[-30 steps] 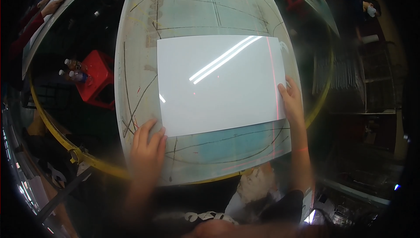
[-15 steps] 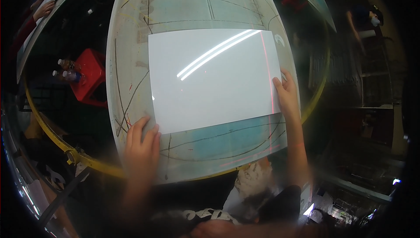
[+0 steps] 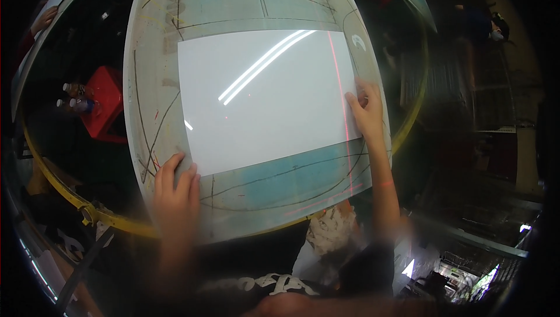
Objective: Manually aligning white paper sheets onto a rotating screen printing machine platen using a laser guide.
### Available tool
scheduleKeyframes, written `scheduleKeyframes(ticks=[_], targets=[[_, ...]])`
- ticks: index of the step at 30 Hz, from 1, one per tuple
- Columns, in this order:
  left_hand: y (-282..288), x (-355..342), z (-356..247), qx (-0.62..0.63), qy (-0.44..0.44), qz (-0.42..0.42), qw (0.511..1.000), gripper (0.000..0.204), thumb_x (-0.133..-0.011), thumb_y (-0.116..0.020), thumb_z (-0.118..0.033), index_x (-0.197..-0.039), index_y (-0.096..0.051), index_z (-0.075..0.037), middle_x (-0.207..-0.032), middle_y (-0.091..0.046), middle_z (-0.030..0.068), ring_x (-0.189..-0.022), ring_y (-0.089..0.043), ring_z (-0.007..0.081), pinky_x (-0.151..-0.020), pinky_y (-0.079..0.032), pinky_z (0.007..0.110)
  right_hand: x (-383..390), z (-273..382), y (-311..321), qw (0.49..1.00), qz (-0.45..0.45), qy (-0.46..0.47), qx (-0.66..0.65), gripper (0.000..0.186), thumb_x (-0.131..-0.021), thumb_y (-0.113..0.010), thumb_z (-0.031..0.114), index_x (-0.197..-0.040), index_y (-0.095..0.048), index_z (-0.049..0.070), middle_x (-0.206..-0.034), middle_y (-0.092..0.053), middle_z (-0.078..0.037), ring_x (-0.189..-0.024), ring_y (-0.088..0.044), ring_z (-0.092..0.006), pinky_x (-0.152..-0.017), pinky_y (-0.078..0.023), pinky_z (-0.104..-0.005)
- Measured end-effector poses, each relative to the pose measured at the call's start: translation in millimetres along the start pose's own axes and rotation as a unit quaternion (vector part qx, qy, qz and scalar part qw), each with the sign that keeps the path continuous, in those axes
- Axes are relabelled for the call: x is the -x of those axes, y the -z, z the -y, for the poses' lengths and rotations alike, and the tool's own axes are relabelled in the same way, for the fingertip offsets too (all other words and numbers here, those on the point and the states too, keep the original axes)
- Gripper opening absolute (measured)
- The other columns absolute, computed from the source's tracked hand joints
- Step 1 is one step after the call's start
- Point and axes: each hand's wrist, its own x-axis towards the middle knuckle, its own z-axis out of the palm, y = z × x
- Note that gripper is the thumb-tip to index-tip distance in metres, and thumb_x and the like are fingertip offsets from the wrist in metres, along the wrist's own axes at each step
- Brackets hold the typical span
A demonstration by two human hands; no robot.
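A large glossy white sheet (image 3: 265, 98) lies flat on a pale work table (image 3: 274, 186) marked with dark curved lines and blue-green patches. My left hand (image 3: 175, 194) rests on the table with its fingertips at the sheet's near left corner. My right hand (image 3: 366, 113) presses flat on the sheet's right edge, near its lower right corner. A thin red laser line (image 3: 344, 118) crosses the sheet just left of that hand.
A red stool (image 3: 102, 110) with several plastic bottles (image 3: 73, 98) stands left of the table. A yellow curved bar (image 3: 70, 200) runs under the table's left side. Another person (image 3: 481, 25) is at the far right, and someone's hand (image 3: 44, 19) shows at the upper left.
The view has drifted, so table and sheet sit further left and higher in the picture. Both hands keep their places at the sheet's near left corner and right edge.
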Motion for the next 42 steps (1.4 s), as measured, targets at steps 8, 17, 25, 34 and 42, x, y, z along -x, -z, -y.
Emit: scheduleKeyframes(ticks=[8,17,25,34,42], targets=[[2.9,-1.2,0.6,-0.011,-0.005,-0.003,1.0,0.018,-0.079,-0.065,0.0,-0.097,-0.064,-0.003,-0.118,-0.058,0.0122,-0.108,-0.055,0.0323,-0.091,-0.044,0.039,-1.8,-4.4,-4.7,1.0,0.008,0.021,-0.005,0.043,-0.079,-0.069,0.005,-0.119,-0.058,-0.002,-0.098,-0.049,-0.006,-0.078,-0.045,-0.0134,-0.07,-0.043,-0.0237],[0.7,0.2,1.4,-0.03,-0.009,0.005,0.999,0.018,-0.081,-0.064,-0.001,-0.099,-0.063,-0.003,-0.119,-0.057,0.0119,-0.11,-0.053,0.032,-0.093,-0.043,0.039,1.3,-1.9,-4.0,0.999,0.018,0.026,0.026,0.044,-0.08,-0.068,0.006,-0.121,-0.055,-0.004,-0.099,-0.048,-0.008,-0.082,-0.047,-0.0168,-0.075,-0.045,-0.0269],[2.7,-0.4,-0.8,-0.037,0.002,0.015,0.999,0.017,-0.081,-0.064,-0.001,-0.098,-0.063,-0.003,-0.119,-0.056,0.0123,-0.11,-0.053,0.0325,-0.092,-0.043,0.039,1.9,-6.4,-9.9,0.999,0.024,0.035,0.02,0.045,-0.08,-0.068,0.005,-0.122,-0.054,-0.004,-0.099,-0.048,-0.009,-0.082,-0.048,-0.0173,-0.074,-0.045,-0.0269],[4.1,-2.5,0.4,-0.035,-0.022,0.002,0.999,0.015,-0.082,-0.062,-0.002,-0.097,-0.062,0.0,-0.118,-0.056,0.0144,-0.106,-0.055,0.0346,-0.085,-0.047,0.039,0.8,11.8,-9.3,0.999,0.022,0.011,0.049,0.048,-0.082,-0.066,0.005,-0.127,-0.05,-0.001,-0.106,-0.046,-0.014,-0.09,-0.049,-0.0267,-0.084,-0.044,-0.0345],[6.3,26.0,8.0,-0.128,-0.118,-0.006,0.985,0.035,-0.08,-0.056,-0.001,-0.115,-0.059,-0.004,-0.134,-0.046,0.0138,-0.126,-0.041,0.0369,-0.097,-0.044,0.042,7.8,4.7,2.1,0.974,0.024,0.118,0.193,0.054,-0.082,-0.066,0.011,-0.132,-0.047,0.006,-0.116,-0.047,-0.018,-0.105,-0.049,-0.0361,-0.09,-0.042,-0.0416]])
